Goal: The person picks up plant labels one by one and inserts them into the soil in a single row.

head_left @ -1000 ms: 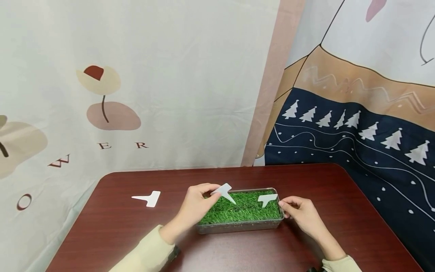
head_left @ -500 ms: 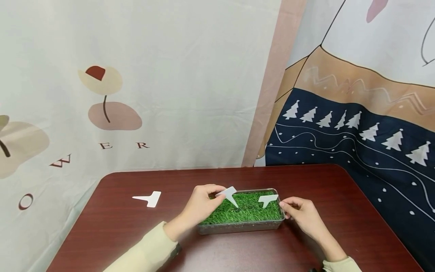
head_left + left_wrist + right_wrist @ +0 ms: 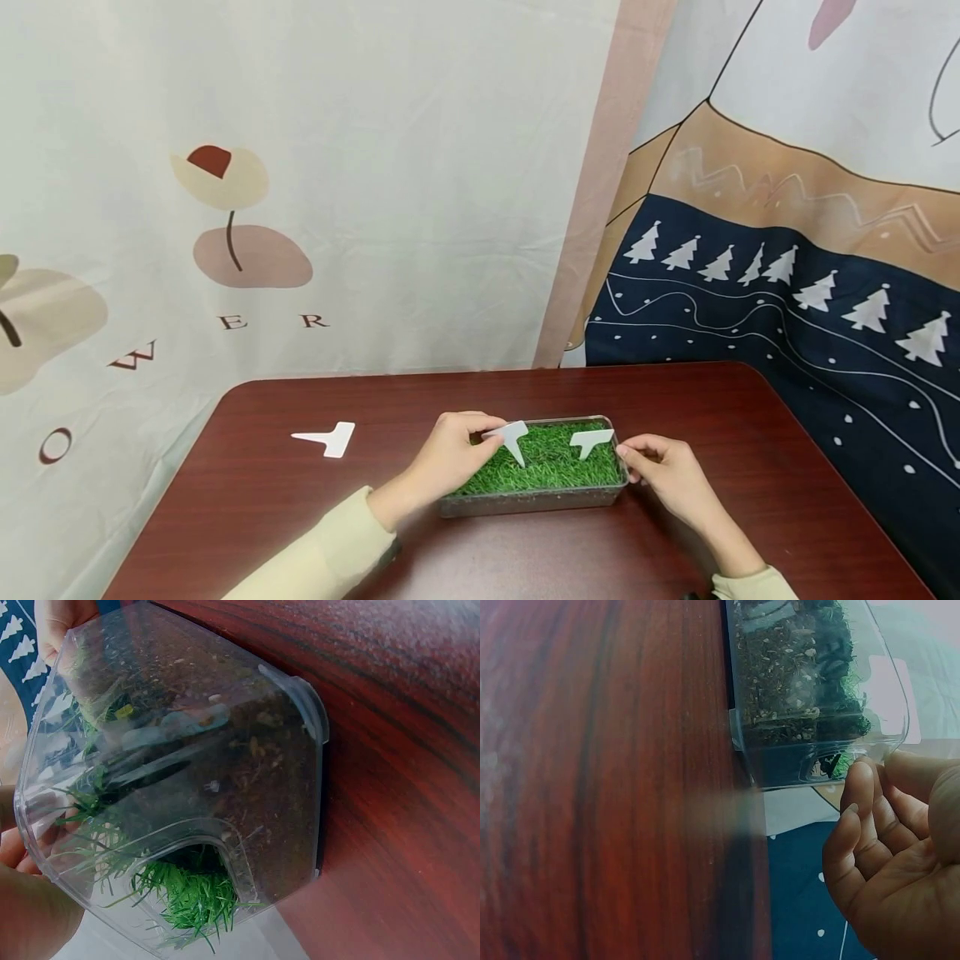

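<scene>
A white T-shaped plant label (image 3: 512, 435) is pinched between the thumb and fingers of my left hand (image 3: 446, 457), over the left half of the grass. Its pointed stem reaches down to the blades; how deep the tip sits is hidden. The green grass (image 3: 558, 475) fills a clear plastic box (image 3: 532, 502) with dark soil behind its walls (image 3: 255, 772). Toward the right end, a second plant label (image 3: 592, 440) stands in the grass. My right hand (image 3: 671, 477) pinches the rim at the box's right end, thumb and fingertips at the corner (image 3: 889, 746).
A third plant label (image 3: 330, 438) lies flat on the dark red table (image 3: 247, 517), left of the box. Behind the table's far edge hang a pale printed curtain (image 3: 420, 250) and a navy cloth with white trees (image 3: 757, 308).
My left hand has moved right and slightly down with the plant label, bringing its stem lower into the grass. The right hand has stayed at the box's rim.
</scene>
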Tool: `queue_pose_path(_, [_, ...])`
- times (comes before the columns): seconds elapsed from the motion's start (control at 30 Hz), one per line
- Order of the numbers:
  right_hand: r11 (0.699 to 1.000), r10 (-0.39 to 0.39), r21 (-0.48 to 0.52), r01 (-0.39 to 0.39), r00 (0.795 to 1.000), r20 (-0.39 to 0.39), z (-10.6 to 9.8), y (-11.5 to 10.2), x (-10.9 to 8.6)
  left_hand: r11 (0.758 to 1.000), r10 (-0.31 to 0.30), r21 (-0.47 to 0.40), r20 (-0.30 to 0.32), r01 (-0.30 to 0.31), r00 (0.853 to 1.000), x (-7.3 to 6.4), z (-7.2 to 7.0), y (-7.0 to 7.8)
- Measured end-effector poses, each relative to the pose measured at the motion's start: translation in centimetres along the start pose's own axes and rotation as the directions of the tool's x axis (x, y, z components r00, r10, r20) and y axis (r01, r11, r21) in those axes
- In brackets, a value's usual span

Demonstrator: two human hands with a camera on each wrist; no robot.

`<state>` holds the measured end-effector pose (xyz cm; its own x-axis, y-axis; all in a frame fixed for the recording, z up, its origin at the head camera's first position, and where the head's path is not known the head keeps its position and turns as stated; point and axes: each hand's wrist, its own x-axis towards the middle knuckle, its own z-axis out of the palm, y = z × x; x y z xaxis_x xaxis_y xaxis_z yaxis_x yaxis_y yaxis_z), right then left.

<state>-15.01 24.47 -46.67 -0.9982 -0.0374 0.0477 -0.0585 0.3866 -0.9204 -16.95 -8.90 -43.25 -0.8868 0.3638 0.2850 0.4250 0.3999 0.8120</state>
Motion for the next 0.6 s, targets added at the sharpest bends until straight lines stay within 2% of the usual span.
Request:
queue_pose_path(0.27, [1.0, 0.0, -0.006, 0.0, 1.0, -0.004, 0.0, 0.1, 0.0, 0.992, 0.007, 0.126, 0.075, -0.016, 0.997, 0.4, 0.2, 0.2])
queue_pose_path(0.47, [1.0, -0.005, -0.01, 0.005, 1.0, -0.005, 0.0, 0.2, 0.0, 0.989, 0.08, 0.111, 0.139, -0.096, 0.987, 0.8, 0.7, 0.5])
queue_pose_path(0.6, [1.0, -0.005, -0.011, 0.005, 1.0, -0.006, 0.0, 0.2, 0.0, 0.987, 0.079, 0.127, 0.179, -0.103, 0.981, 1.1, 1.0, 0.5])
